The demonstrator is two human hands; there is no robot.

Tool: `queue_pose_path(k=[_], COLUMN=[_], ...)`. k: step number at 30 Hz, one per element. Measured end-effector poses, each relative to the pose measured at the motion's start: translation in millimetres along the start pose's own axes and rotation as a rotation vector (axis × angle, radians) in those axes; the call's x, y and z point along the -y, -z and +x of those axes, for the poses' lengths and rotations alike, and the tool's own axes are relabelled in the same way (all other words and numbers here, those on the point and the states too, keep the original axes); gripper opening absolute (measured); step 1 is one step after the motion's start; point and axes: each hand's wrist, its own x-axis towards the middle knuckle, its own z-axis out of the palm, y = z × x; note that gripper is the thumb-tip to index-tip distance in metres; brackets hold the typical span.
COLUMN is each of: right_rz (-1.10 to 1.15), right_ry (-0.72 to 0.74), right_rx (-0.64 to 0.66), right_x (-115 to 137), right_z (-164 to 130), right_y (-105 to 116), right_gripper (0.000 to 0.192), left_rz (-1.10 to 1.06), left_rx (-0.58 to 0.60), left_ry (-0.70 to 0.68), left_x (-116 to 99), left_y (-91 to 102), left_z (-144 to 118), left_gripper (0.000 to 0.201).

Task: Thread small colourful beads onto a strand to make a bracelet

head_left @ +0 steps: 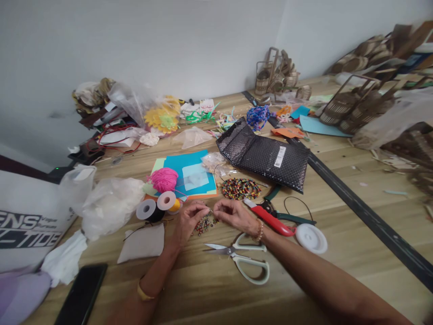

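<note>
In the middle of the frame, the left hand (187, 221) and right hand (233, 215) meet, fingers pinched narrow on something tiny, likely a bead on a thread. Loose beads (203, 224) lie just below on the desk (338, 234). Next comes picking another bead, I think.

Yarn ball (163, 179) seen as hot pink. Paper sheets (191, 174) noted as teal over orange and pale green. Bead coil (241, 188) mixed red, yellow, green, black. Mailer (264, 155) glossy black, bubble-dotted, white label. Scissors (241, 261) white-handled. Pliers (270, 219) red and dark green. Spools (156, 205) black and pinkish. Table (338, 239) light wood grain.
</note>
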Motion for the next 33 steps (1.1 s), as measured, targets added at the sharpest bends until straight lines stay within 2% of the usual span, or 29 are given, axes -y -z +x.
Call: queue_pose_path(k=[33], right_rz=[-0.015], right_ry=[0.015], right_rx=[0.002], right_x=[4.1], right_z=[-1.4], right_y=[-0.8], right_gripper=[0.034], left_rz=[0.048], left_rx=[0.017], left_ry=[-0.029], left_x=[-4.6], left_y=[-1.0], left_z=[-0.2], left_gripper=[0.019])
